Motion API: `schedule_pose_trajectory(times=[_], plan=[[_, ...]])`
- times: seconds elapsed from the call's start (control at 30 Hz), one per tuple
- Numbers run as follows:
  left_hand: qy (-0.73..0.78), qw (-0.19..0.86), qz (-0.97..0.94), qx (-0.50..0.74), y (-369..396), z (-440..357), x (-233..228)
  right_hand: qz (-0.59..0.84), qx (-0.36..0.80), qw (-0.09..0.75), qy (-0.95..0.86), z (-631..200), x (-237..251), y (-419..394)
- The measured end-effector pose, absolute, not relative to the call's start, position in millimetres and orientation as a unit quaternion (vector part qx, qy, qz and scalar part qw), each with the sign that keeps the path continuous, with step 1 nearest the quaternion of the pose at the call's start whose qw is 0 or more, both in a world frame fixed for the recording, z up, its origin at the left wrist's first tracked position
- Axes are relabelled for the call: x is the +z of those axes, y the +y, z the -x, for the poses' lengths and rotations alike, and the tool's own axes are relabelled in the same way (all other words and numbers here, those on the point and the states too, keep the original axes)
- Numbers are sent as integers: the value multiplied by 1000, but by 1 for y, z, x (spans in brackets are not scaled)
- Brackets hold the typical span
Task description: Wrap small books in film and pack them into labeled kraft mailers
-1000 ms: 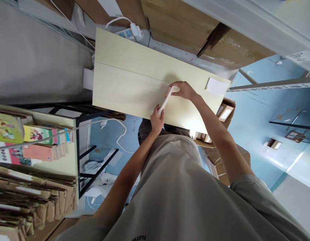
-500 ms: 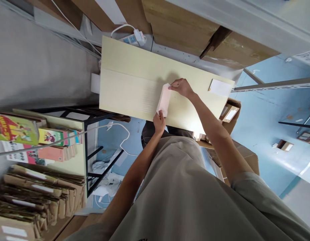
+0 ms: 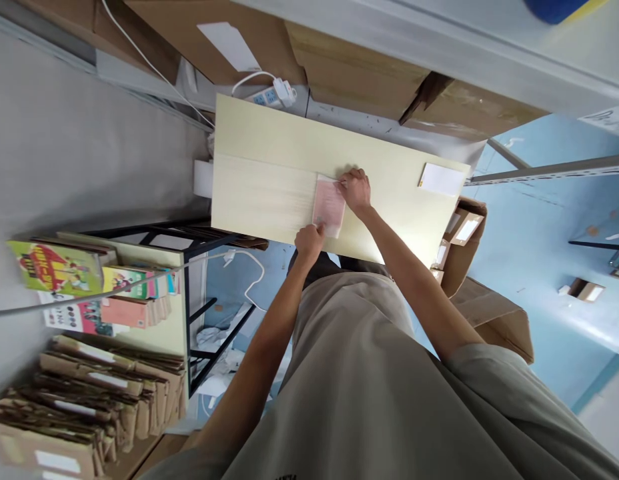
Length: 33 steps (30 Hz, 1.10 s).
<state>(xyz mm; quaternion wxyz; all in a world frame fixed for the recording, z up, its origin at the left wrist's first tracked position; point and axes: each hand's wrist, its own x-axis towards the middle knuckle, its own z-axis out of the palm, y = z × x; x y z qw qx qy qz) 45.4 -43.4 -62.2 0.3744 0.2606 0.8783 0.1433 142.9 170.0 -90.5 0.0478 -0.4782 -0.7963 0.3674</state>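
Item one, nearest us: our left hand point(image 3: 309, 239), at the near edge of the counter point(image 3: 269, 180), fingers curled and pinching the near end of the pink sheet point(image 3: 329, 205).

Item two: the pink sheet itself, lying flat on the counter near its middle, between our two hands, long side running away from us.

Item three: our right hand point(image 3: 356, 189), just past the sheet's far right corner, fingers bent and pressing that corner down onto the counter; it closes around nothing, only holds the sheet flat.

Item four: a white card point(image 3: 442, 179), on the counter's right end, well apart from the sheet.

Item five: a power strip point(image 3: 271, 95), just beyond the counter's far edge, cable trailing off left.

Item six: cardboard boxes point(image 3: 359, 73), stacked behind the counter; books point(image 3: 79, 287) on a shelf to the counter's left.

Handling note, our judgement: we keep both ends pinned evenly and the sheet taut between them, so it lies square and does not skew or crease.
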Motion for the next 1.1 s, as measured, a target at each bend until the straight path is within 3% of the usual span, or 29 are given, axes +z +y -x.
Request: schedule_pose_trajectory(times=[0.13,0.23,0.37,0.53,0.7,0.83,0.97,1.1], plan=[[888,319,-279,178,-30,-16,-60,511,339,47,-789,-138,-79,162],[836,348,-368,213,-11,1,-60,478,320,22,-818,-137,-66,150],[805,376,-428,164,11,11,-48,384,318,-61,-864,-146,-44,123],[754,392,-527,6,16,20,-16,395,280,-138,-864,-152,-17,92],[728,384,-568,10,26,27,19,404,269,-168,-858,-137,15,82],[734,313,-594,103,68,45,66,430,241,-41,-869,-110,60,100],[702,168,-592,358,137,78,141,431,176,143,-873,-71,129,156],[656,109,-567,485,194,113,216,435,101,247,-860,-25,202,227]])
